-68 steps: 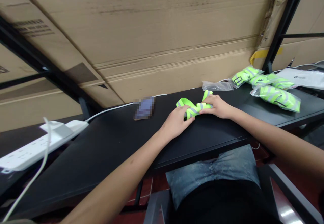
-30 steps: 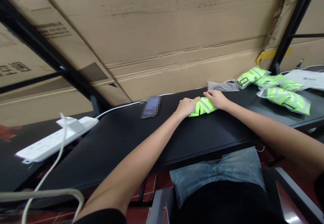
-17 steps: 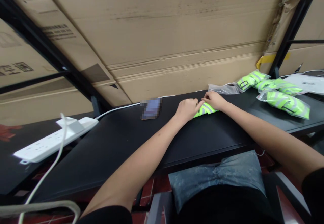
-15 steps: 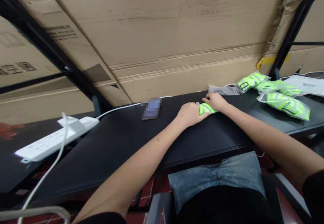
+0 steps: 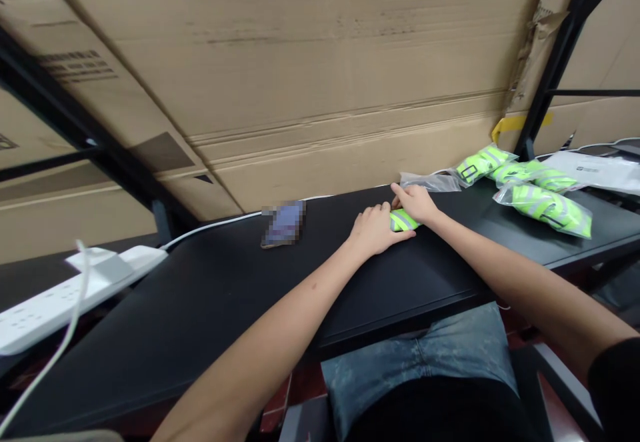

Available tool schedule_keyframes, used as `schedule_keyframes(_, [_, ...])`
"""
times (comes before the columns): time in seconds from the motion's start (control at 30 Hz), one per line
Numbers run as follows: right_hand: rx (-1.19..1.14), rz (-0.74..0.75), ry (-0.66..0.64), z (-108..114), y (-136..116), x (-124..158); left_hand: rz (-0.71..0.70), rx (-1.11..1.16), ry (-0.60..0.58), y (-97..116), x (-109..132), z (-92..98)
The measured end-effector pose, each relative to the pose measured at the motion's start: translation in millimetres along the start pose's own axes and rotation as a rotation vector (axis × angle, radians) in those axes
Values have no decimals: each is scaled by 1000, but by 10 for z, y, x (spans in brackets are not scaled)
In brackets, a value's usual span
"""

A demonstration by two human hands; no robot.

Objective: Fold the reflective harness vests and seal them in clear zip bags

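**Both hands are pinning a rolled reflective band to the desk**

A rolled neon-green reflective band with grey stripes is lying on the black desk, between the left hand and the right hand. The left hand's fingers are lying together and curling over the roll's left end. The right hand's fingers are closing over its top and right end, so only a short middle stretch is showing. Three bagged reflective bands are lying further right, beyond an open clear plastic bag. A pixelated flat object is sitting left of the hands, and a white power strip is resting near the desk's far left.
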State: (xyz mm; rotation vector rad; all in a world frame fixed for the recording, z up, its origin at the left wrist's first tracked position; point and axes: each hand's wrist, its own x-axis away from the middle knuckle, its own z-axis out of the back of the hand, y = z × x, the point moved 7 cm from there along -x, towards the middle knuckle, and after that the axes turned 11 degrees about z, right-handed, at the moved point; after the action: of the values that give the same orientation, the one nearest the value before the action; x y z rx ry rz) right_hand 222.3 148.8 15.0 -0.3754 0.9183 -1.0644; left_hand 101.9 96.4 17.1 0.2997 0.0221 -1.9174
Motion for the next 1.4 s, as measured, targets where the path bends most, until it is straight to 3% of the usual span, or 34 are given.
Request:
schedule_keyframes(0.1, [-110, -32, -38, 15, 4, 41, -15, -3, 4, 33, -19, -5])
schedule_keyframes(0.3, [149, 329, -365, -15, -339, 309, -97, 80, -19, -40, -23, 0])
schedule_keyframes(0.4, [166, 387, -439, -27, -362, 371, -91, 134, -20, -123, -74, 30])
schedule_keyframes(0.6, [114, 339, -427, 6, -319, 312, -68, 183, -82, -220, -159, 77])
schedule_keyframes(0.8, [79, 414, -412, 45, -358, 292, -154, 147, 34, -161, -27, 172])
schedule_keyframes(0.93, [-21, 353, -402, 79, -289, 253, -275, 212, 19, -115, 39, 146])
schedule_keyframes(1.07, [-157, 255, -405, 119, -183, 219, -252, 269, 10, -133, 0, 135])
schedule_keyframes(1.2, [-226, 207, -318, 163, -115, 196, -222, 405, 35, -166, -31, 178])
schedule_keyframes(1.4, [-545, 72, 112, 71, -158, 176, 47, 892, 212, -358, -85, 173])
